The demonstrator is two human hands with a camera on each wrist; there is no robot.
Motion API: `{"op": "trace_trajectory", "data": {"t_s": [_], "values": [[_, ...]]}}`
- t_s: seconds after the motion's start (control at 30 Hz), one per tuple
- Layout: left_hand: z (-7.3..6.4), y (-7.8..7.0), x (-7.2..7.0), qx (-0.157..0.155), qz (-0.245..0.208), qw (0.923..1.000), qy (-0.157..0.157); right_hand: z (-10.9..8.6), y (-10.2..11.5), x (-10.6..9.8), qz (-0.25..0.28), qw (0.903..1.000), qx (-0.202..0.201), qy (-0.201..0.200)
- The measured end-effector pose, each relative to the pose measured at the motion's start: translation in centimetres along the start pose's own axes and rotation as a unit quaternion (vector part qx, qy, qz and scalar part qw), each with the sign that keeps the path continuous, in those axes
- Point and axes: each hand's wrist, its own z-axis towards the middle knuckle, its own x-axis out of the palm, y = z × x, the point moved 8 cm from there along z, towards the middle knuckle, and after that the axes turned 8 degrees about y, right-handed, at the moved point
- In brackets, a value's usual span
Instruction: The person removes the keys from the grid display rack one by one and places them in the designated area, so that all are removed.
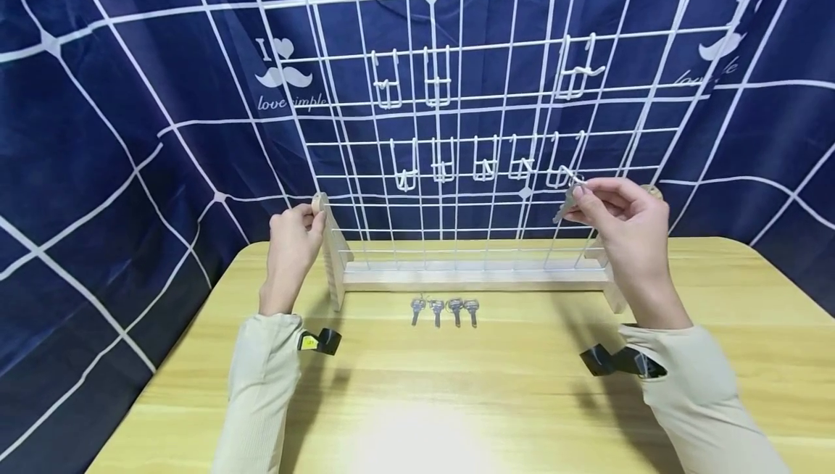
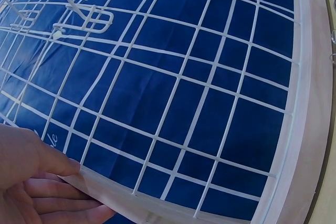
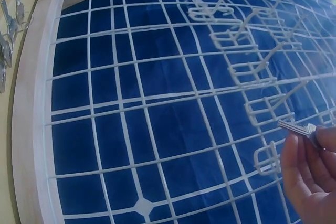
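Observation:
A white wire grid rack point(image 1: 485, 191) stands upright in a pale wooden frame. At its left end, my left hand point(image 1: 292, 242) pinches the top of the wooden side post point(image 1: 334, 256) between thumb and fingers; the left wrist view shows the thumb point(image 2: 65, 166) along the wood. My right hand point(image 1: 629, 235) pinches a silver key point(image 1: 564, 207) on a small ring, right at the tip of the rightmost lower white hook point(image 1: 556, 178). In the right wrist view the key point(image 3: 293, 127) sticks out past the fingertips, while the palm side partly hides its head.
Several silver keys point(image 1: 437, 311) with rings lie in a row on the wooden table point(image 1: 417, 372), before the frame's bottom bar point(image 1: 472, 282). More white hooks point(image 1: 438, 82) hang on the grid in two rows. Dark blue patterned cloth point(image 1: 163, 61) hangs behind and at both sides.

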Motion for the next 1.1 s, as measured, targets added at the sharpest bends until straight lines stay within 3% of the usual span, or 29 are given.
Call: {"op": "trace_trajectory", "data": {"t_s": [0.2,0.5,0.73,1.1], "values": [[0.1,-0.1,0.1,0.002,0.005,1.0000,-0.001,-0.4,1.0,0.1,0.018,0.9991,-0.031,-0.022],[0.1,-0.1,0.1,0.003,0.004,1.0000,0.004,-1.0,1.9,0.0,-0.004,0.9979,-0.059,-0.025],[0.1,0.1,0.2,-0.006,0.004,0.9999,0.009,-1.6,1.4,-0.3,-0.024,0.9987,-0.035,-0.027],[0.1,0.0,0.1,-0.007,0.005,0.9999,0.008,-2.3,0.9,0.1,-0.048,0.9984,-0.028,0.008]]}}
